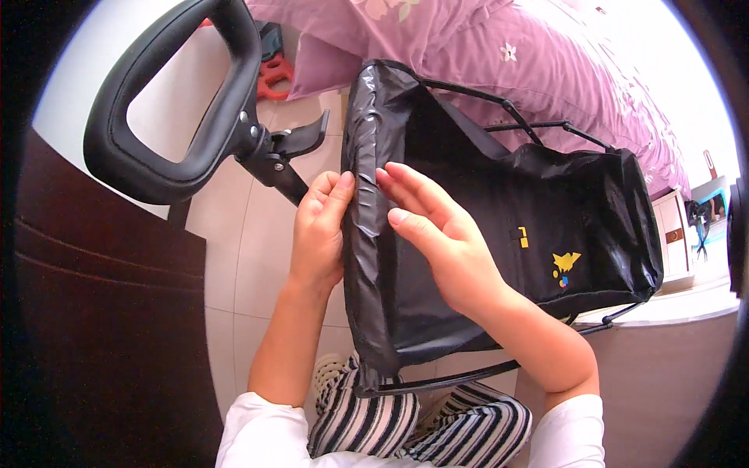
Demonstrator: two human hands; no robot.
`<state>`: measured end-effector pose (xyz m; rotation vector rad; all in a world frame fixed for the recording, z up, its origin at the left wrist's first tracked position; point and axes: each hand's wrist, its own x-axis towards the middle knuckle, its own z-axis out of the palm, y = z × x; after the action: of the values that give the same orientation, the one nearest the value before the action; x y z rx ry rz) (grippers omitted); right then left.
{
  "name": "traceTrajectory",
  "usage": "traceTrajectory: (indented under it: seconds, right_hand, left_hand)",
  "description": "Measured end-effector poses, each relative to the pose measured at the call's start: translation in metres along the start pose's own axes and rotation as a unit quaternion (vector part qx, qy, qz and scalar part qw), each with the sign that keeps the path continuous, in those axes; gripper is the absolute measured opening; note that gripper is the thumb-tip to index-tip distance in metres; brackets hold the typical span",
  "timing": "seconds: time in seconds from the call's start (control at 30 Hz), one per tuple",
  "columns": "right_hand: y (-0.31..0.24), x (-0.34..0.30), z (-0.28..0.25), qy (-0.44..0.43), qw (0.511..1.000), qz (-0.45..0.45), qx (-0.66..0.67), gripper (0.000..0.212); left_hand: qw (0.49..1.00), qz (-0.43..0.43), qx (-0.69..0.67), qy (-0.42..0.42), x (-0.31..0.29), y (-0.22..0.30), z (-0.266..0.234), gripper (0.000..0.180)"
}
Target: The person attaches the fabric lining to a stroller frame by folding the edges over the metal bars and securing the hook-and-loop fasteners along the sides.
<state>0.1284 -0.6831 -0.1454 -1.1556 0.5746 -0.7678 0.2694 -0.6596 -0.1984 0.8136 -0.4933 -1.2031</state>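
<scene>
A folding wagon with a black fabric liner (468, 257) stands in front of me, its frame of thin black bars unfolded. My left hand (321, 207) is closed at the outer side of the liner's near-left rim (365, 288), thumb pressed against the shiny folded fabric. On the inner side of that same rim is my right hand (441, 234), its fingers stretched and the thumb apart. Its fingertips lie at the fabric edge. Left of the wagon rises its black loop handle (168, 183), joined to a dark pole that passes behind my left hand.
A dark brown wooden panel (109, 312) fills the left side. Behind the wagon is a bed with pink flowered bedding (562, 86). A red-handled item (275, 76) sits by the wall. Tiled floor (257, 265) shows below, with a white cabinet (672, 234) at right.
</scene>
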Motion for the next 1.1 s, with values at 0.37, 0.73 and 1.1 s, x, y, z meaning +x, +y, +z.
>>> traceTrajectory:
  seconds: [0.37, 0.73, 1.1]
  right_hand:
    - [0.016, -0.005, 0.003, -0.020, 0.979, -0.035, -0.198, 0.058]
    - [0.023, 0.000, -0.003, -0.048, 0.981, -0.076, -0.171, 0.062]
    - [0.008, 0.008, -0.010, -0.064, 0.994, -0.031, -0.080, 0.055]
  left_hand:
    - [0.999, -0.027, -0.032, -0.030, -0.003, -0.002, 0.001, 0.015]
    - [0.977, -0.168, -0.101, -0.084, -0.002, -0.008, -0.009, 0.027]
    - [0.966, -0.145, -0.148, -0.154, 0.009, -0.002, -0.017, 0.028]
